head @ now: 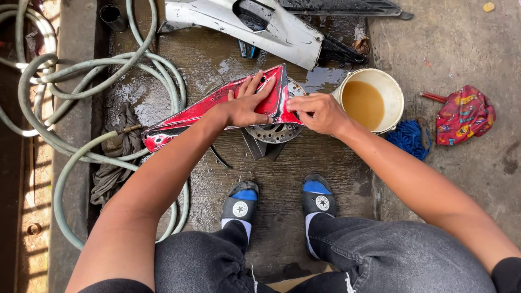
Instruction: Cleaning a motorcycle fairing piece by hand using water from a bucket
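While we squat on the wet concrete floor (282, 179), our left hand (247, 106) lies flat on a red motorcycle body panel (217, 106). The fingers (259, 87) are stretched out and spread, the palm presses on the red surface, so this hand is open and does not grip anything. Our right hand (317, 111) is at the pointed right end of the same panel. Its fingers are curled and they pinch the lower edge of the panel; if something small, like a sponge, is inside this hand, we cannot tell.

The red panel is long and triangular. It runs from the lower left, near the hose, up to the right, and its wide end rests over a round metal brake disc (278, 132) with many small holes. The panel looks wet and has pale marks along the lower edge.

Just beside our right hand stands a white bucket (393, 89) with brownish water inside. Near it on the ground are a blue cloth (411, 138) and a red patterned cloth (464, 114). Above the panel lies a white motorcycle fairing (260, 24) with black parts. On the left a green hose (81, 76) is coiled in several loops, and a grey rag (114, 157) lies next to it. Below our hands we see our two feet in black and blue sandals (317, 198) and our knees in dark grey jeans (380, 255).
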